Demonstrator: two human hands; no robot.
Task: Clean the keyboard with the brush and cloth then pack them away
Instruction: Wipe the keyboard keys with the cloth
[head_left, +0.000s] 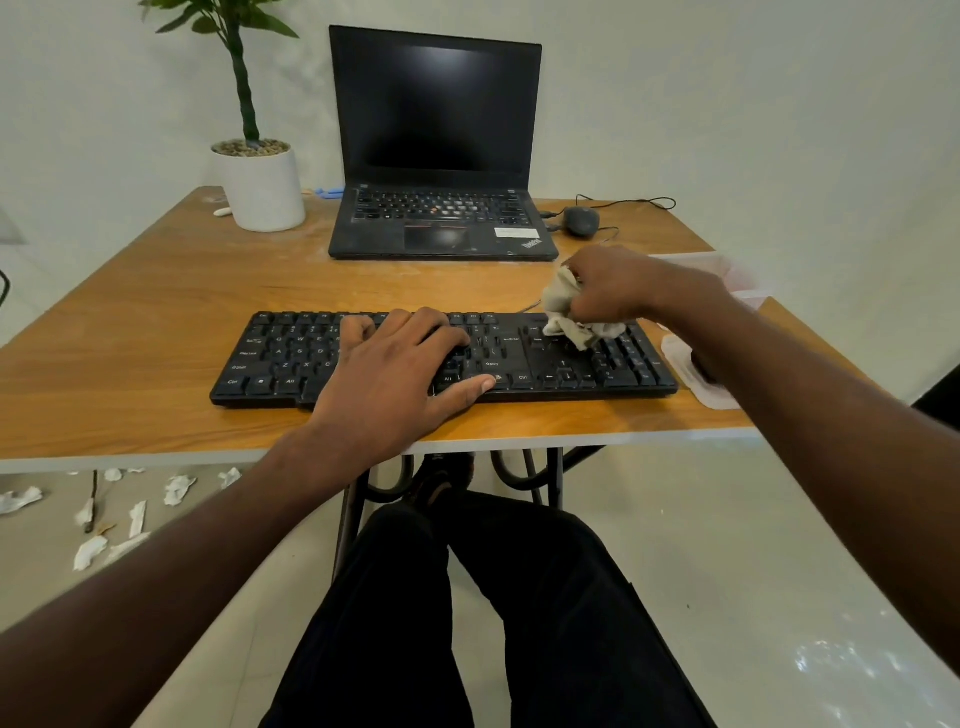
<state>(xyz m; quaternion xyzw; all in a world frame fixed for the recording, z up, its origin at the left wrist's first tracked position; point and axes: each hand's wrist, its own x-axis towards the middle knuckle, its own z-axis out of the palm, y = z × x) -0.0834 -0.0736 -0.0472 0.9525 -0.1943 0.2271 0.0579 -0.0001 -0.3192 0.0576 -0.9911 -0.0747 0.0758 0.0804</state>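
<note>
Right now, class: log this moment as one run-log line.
step: wiping | right hand: grips cloth on keyboard's right end | left hand: flat, steadying keys | brush: not visible

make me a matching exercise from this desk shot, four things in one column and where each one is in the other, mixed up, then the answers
Things:
1. cloth
2. left hand
3. mouse
4. potted plant

Places:
A. far left part of the table, left of the laptop
B. lying flat on the middle keys of the keyboard
C. bunched in the right hand, over the keyboard's right end
D. right of the laptop, cable attached

Pairs: 1-C, 2-B, 3-D, 4-A
</note>
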